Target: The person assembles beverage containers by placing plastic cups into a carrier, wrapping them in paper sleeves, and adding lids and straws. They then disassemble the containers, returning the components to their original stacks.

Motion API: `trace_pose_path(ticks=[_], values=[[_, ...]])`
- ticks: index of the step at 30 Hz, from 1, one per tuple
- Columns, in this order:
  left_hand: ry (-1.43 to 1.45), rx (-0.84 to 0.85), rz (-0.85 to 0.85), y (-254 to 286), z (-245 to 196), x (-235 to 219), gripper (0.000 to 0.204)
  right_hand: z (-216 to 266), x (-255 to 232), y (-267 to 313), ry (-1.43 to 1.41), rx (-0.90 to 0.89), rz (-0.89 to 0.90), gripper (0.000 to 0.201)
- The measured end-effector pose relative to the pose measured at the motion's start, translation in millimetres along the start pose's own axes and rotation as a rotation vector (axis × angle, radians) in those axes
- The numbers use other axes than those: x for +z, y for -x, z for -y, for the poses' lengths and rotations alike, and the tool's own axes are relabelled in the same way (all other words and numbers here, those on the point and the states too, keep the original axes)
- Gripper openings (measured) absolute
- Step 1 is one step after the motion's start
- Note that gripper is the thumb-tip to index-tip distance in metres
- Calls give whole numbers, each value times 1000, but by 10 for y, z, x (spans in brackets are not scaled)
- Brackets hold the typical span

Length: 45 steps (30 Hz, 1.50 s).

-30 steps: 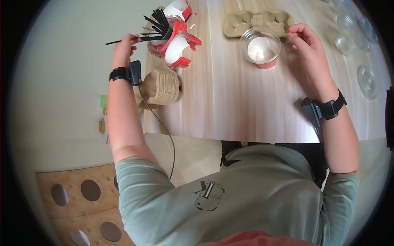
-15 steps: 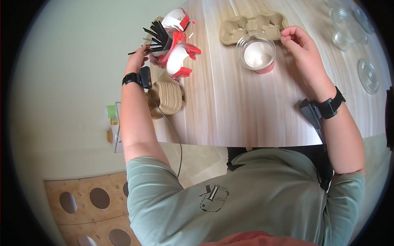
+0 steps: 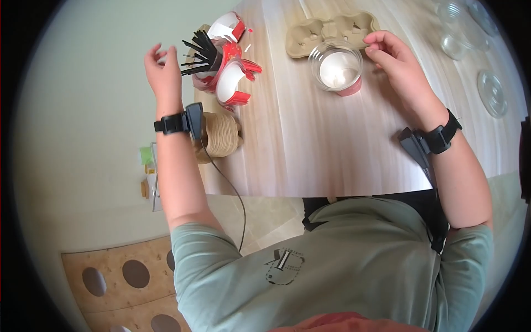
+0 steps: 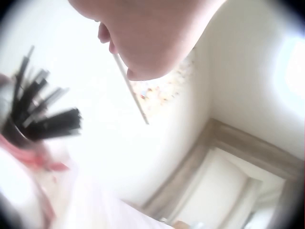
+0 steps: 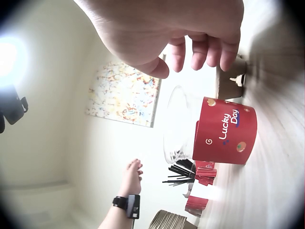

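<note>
My left hand [image 3: 164,77] is raised just left of the bundle of black straws [image 3: 203,52], fingers loosely bent, with nothing seen in them. The straws stand in a container among red and white paper sleeves [image 3: 229,83]. In the left wrist view the hand [image 4: 147,38] hangs above and right of the straws [image 4: 52,124], its fingertips mostly hidden. My right hand [image 3: 401,69], loosely curved, is beside a clear plastic cup [image 3: 337,69] with a red sleeve. The right wrist view shows empty fingers [image 5: 200,52] apart from the red "Lucky Day" sleeve [image 5: 226,131].
A moulded brown cup carrier [image 3: 332,27] lies behind the cup. Stacked brown carriers [image 3: 221,135] stand at the table's left edge. Clear lids [image 3: 492,94] and other clear plastic pieces are at the right. A cable hangs from the left wrist camera.
My left hand held a black straw at the bundle earlier; it has let go and moved left, away from the straws. My right hand has stayed beside the cup, while the view has shifted slightly.
</note>
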<state>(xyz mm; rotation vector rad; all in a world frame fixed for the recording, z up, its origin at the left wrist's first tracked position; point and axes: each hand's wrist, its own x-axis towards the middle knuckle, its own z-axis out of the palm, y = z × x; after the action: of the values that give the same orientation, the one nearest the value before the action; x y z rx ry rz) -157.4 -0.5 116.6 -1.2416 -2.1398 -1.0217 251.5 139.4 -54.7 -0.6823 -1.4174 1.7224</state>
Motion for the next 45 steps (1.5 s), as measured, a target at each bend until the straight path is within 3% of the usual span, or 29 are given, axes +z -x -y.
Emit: trace_pose_path(ticks=[2, 4, 8, 9, 11, 15, 18, 21, 24, 27, 30, 39, 45], values=[[284, 68, 271, 300, -687, -11, 46, 9, 18, 20, -2, 20, 58, 34], [410, -34, 611, 722, -1379, -81, 51, 7, 43, 36, 35, 11, 112, 45], [-50, 265, 1031, 1442, -1790, -45, 90, -28, 57, 65, 118, -47, 216, 67], [-158, 217, 1106, 1539, -1854, -3, 97, 17, 82, 100, 107, -5, 228, 72], [-168, 109, 1131, 1656, -1796, 194, 103, 124, 137, 177, 81, 80, 250, 84], [144, 132, 916, 1831, -1464, 608, 95, -2, 107, 114, 115, 72, 309, 89], [366, 127, 881, 1937, -1293, 846, 79, -22, 102, 96, 103, 46, 302, 90], [687, -57, 897, 2029, -1220, 1026, 70, -2, 119, 119, 165, 30, 275, 87], [895, -249, 875, 2129, -1243, 1073, 66, 99, 155, 147, 136, 138, 327, 85], [1167, -348, 832, 2248, -1287, 1119, 64, 161, 233, 191, 72, 167, 374, 84], [1221, -369, 798, 2348, -1357, 1101, 66, -29, 249, 142, 112, -45, 432, 81], [1284, -324, 741, 2416, -1316, 1167, 71, -62, 280, 165, 241, -38, 420, 83], [1331, -406, 738, 2401, -1334, 1130, 67, -51, 308, 171, 213, 21, 421, 74]])
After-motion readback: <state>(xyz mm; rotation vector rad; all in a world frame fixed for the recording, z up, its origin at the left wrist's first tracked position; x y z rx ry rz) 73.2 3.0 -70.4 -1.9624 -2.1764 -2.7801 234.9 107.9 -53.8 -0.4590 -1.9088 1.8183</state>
